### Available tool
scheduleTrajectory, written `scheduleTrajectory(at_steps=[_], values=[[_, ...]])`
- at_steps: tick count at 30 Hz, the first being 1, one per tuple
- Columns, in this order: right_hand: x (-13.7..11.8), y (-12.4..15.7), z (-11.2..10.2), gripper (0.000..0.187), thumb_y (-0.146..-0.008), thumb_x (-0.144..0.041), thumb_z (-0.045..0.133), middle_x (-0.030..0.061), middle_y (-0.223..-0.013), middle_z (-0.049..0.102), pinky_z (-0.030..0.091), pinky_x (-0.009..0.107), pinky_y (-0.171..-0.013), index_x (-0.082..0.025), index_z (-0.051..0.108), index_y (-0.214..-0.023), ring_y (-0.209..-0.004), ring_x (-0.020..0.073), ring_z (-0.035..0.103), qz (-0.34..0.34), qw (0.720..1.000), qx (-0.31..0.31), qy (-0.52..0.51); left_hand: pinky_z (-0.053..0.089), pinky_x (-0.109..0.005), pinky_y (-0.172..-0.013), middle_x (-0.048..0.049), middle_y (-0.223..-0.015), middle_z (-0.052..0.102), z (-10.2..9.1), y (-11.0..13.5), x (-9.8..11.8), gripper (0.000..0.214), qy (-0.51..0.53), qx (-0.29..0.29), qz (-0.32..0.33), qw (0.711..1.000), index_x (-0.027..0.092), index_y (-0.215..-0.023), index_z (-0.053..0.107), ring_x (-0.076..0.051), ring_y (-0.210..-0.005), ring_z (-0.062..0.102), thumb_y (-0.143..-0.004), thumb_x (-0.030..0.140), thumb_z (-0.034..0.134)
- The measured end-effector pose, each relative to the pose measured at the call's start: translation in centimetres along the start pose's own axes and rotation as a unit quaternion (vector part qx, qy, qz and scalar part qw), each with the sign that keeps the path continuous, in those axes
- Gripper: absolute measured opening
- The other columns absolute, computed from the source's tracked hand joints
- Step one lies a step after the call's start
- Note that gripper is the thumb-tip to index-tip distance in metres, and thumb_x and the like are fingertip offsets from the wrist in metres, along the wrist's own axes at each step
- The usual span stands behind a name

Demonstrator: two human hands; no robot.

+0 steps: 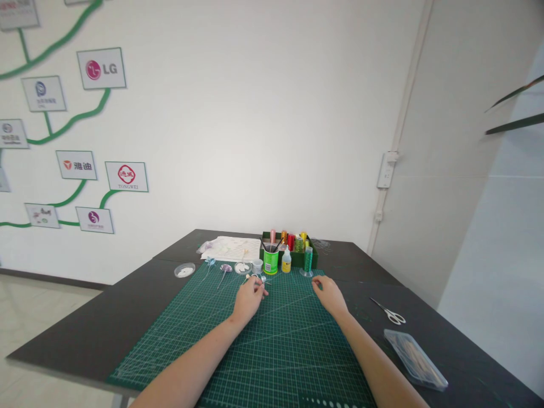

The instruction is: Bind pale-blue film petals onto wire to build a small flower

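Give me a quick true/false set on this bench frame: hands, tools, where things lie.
1. The scissors lie on the cutting mat. False: they lie on the dark table, right of the mat.
2. The left hand is next to small pale pieces near the mat's far end. True.
3. The right hand holds the glue bottle. False: the hand is down on the mat with nothing visible in it, and the bottle stands beside the green can.
4. The clear plastic box lies on the table, nearer the person than the scissors. True.
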State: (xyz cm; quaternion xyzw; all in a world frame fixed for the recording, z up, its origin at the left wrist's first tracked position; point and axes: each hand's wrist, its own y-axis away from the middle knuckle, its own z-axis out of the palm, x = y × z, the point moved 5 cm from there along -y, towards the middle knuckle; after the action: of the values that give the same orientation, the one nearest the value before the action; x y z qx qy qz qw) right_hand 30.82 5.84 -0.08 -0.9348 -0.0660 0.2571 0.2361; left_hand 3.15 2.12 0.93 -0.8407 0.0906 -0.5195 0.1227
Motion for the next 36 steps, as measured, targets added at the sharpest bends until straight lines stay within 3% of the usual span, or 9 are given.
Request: scheduleTrajectory(at_steps=[3,8,19,24,28,34,36], values=[[-1.3,0.2,0.5,0.028,-0.084,-0.026,0.048,0.0122,-0.106,0.064,0.041,0.037,-0.093,-0.016,0.068,-0.103,-0.104,0.0258,0.056,-0.056,0.998,0.029,-0.023,0.049,-0.026,-0.065,-0.0013,-0.074,0.072,0.1,0.0,-0.1,0.011,-0.003,-0.004,0.002,1.000,0.020,-0.085,0.051,-0.015,-0.066,0.068,-0.087,0.028,0.044],[-3.6,0.9,1.2,0.029,-0.085,-0.027,0.048,0.0120,-0.117,0.059,0.039,0.042,-0.099,-0.019,0.065,-0.108,-0.113,0.0271,0.051,-0.098,0.994,0.038,-0.041,0.050,-0.026,-0.066,-0.0013,-0.074,0.071,0.5,0.0,-0.4,0.012,-0.003,-0.014,0.005,1.000,0.020,-0.085,0.051,-0.015,-0.068,0.068,-0.087,0.029,0.044],[-7.4,2.3,1.2,0.040,-0.084,-0.036,0.055,0.0100,-0.135,0.051,0.032,0.048,-0.104,-0.023,0.058,-0.122,-0.127,0.0289,0.041,-0.110,0.991,0.058,-0.053,0.049,-0.024,-0.063,0.0000,-0.073,0.070,0.9,0.5,0.3,0.013,0.001,-0.044,0.019,0.999,0.020,-0.084,0.052,-0.014,-0.065,0.067,-0.087,0.030,0.044],[-8.0,2.6,2.1,0.033,-0.085,-0.038,0.056,0.0109,-0.122,0.062,0.030,0.047,-0.106,-0.019,0.065,-0.110,-0.118,0.0267,0.052,-0.098,0.986,-0.034,-0.133,0.049,-0.026,-0.063,0.0003,-0.072,0.071,1.2,0.7,0.6,0.012,0.005,-0.058,0.044,0.997,0.021,-0.086,0.051,-0.015,-0.062,0.066,-0.086,0.030,0.045],[-9.1,3.3,3.2,0.032,-0.084,-0.039,0.057,0.0099,-0.123,0.063,0.035,0.042,-0.105,-0.018,0.068,-0.106,-0.118,0.0260,0.054,-0.083,0.968,-0.122,-0.203,0.048,-0.026,-0.063,0.0002,-0.073,0.071,1.2,0.9,0.9,0.013,-0.005,-0.067,0.059,0.996,0.020,-0.087,0.051,-0.014,-0.059,0.065,-0.086,0.031,0.045],[-11.6,4.5,4.5,0.038,-0.085,-0.047,0.055,0.0093,-0.111,0.067,0.045,0.038,-0.094,-0.018,0.065,-0.108,-0.106,0.0243,0.061,-0.102,0.898,-0.209,-0.374,0.043,-0.022,-0.052,0.0018,-0.062,0.066,1.9,1.1,1.0,0.011,0.030,-0.104,0.061,0.992,0.019,-0.084,0.051,-0.014,-0.050,0.062,-0.084,0.029,0.048],[-11.9,4.7,5.2,0.042,-0.083,-0.053,0.054,0.0083,-0.096,0.069,0.052,0.034,-0.077,-0.017,0.063,-0.102,-0.089,0.0219,0.066,-0.067,0.871,-0.227,-0.431,0.042,-0.022,-0.051,0.0024,-0.058,0.064,2.1,1.2,1.1,0.010,0.045,-0.114,0.062,0.991,0.019,-0.082,0.051,-0.014,-0.050,0.062,-0.083,0.028,0.048]])
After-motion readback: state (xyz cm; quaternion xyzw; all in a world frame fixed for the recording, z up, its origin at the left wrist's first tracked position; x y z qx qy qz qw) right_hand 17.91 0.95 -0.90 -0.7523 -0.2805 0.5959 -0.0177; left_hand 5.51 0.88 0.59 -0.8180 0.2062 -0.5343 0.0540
